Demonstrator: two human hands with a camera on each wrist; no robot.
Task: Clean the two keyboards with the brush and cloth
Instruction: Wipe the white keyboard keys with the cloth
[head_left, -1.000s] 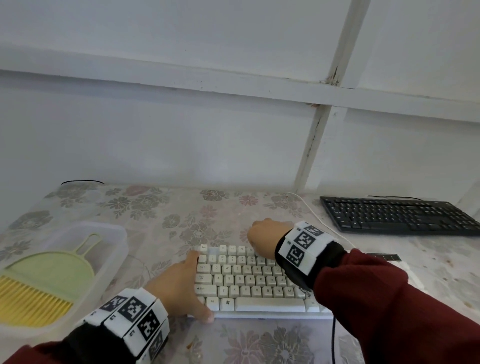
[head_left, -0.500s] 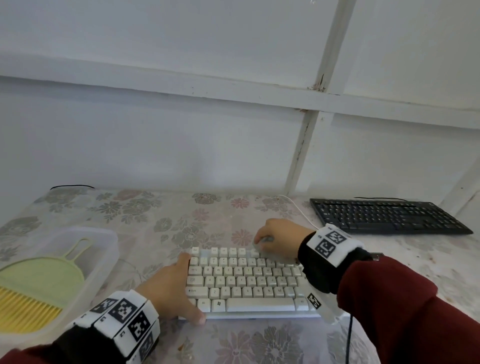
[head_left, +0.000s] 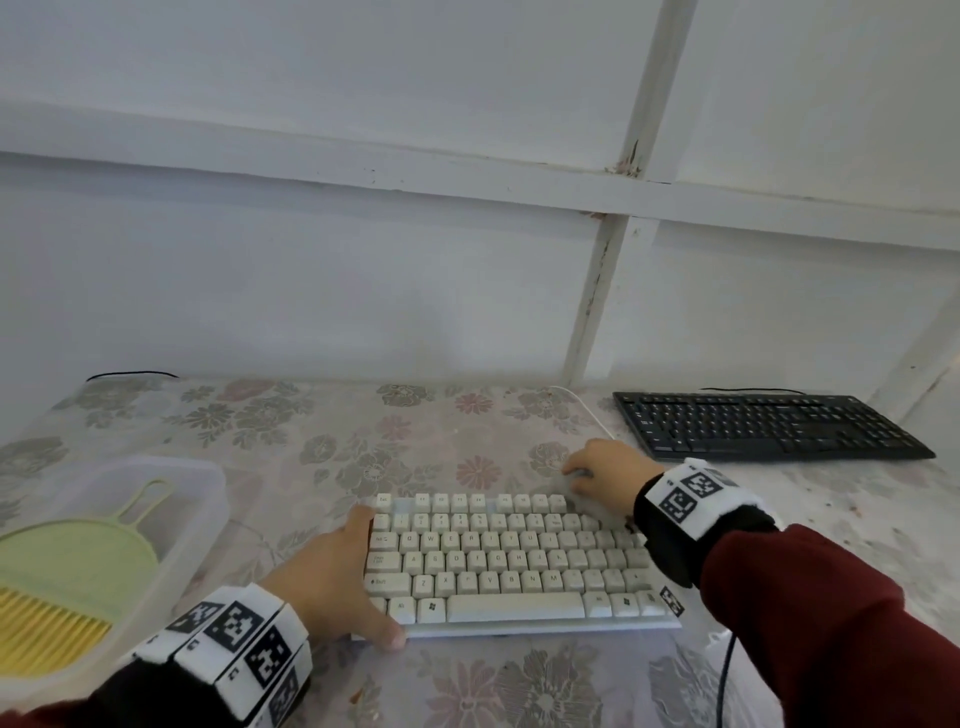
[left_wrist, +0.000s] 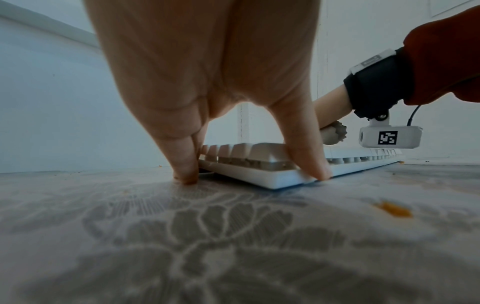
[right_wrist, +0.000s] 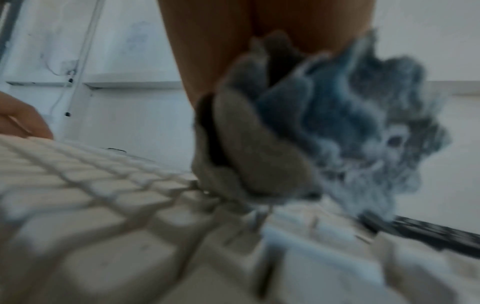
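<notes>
Bracing the white keyboard with thumb and fingers, left hand steadies; right hand clutches a bunched cloth at its far-right corner.

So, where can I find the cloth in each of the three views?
Head: the cloth is barely seen under the right hand, at the far right corner of the white keyboard.
Left wrist: a small bunch, right of centre, above the keyboard.
Right wrist: large, blurred, centre-right.
Shared landmark: the white keyboard.
</notes>
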